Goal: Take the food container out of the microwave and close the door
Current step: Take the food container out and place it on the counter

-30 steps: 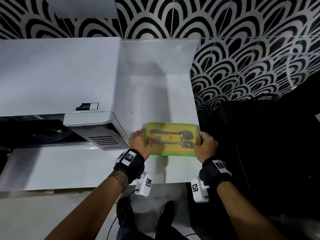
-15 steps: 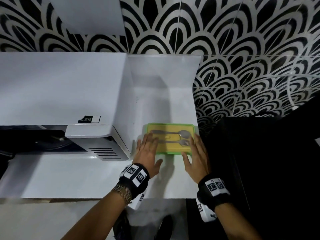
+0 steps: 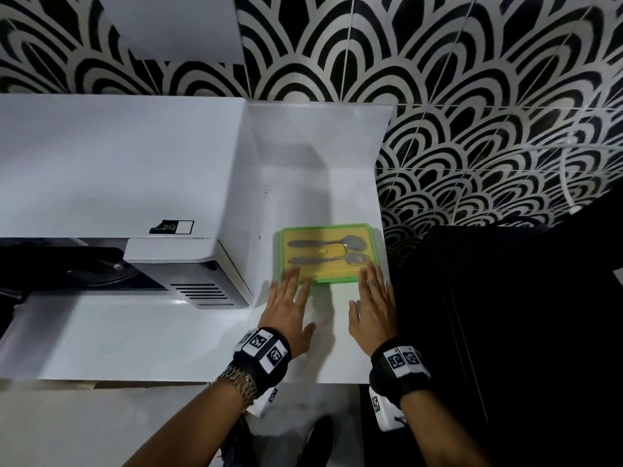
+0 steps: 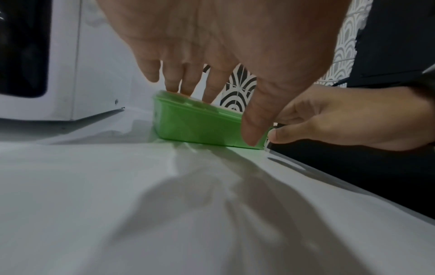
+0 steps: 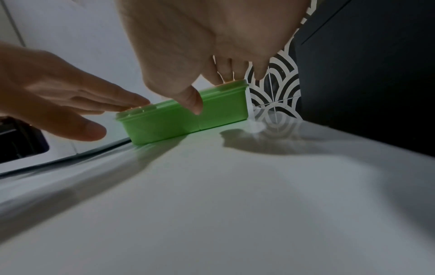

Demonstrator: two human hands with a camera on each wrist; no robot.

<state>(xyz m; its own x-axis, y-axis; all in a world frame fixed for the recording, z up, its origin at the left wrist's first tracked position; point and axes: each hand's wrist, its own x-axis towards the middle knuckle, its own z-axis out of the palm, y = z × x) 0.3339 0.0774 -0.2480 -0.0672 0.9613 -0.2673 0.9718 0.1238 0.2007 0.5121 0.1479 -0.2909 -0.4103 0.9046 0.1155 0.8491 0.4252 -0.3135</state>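
The green food container (image 3: 325, 252), with a yellow lid that shows a spoon and a fork, sits on the white counter (image 3: 168, 338) right of the white microwave (image 3: 118, 170). The microwave's dark cavity (image 3: 84, 267) lies exposed; its door is out of view. My left hand (image 3: 290, 298) lies flat, its straight fingertips touching the lid's near left edge. My right hand (image 3: 372, 298) is flat too, fingertips at the near right corner. The left wrist view shows the left hand's fingers (image 4: 188, 80) on the container's (image 4: 197, 124) lid. In the right wrist view the right hand's fingers (image 5: 226, 74) touch the container's (image 5: 183, 117) rim.
A black surface (image 3: 505, 315) borders the counter directly right of the container. Black-and-white patterned tiles (image 3: 438, 79) cover the wall behind. The counter's front edge (image 3: 168, 382) runs just under my wrists.
Both hands let go of the container's ends, straightened their fingers and drew back toward me. The container now rests on the counter.
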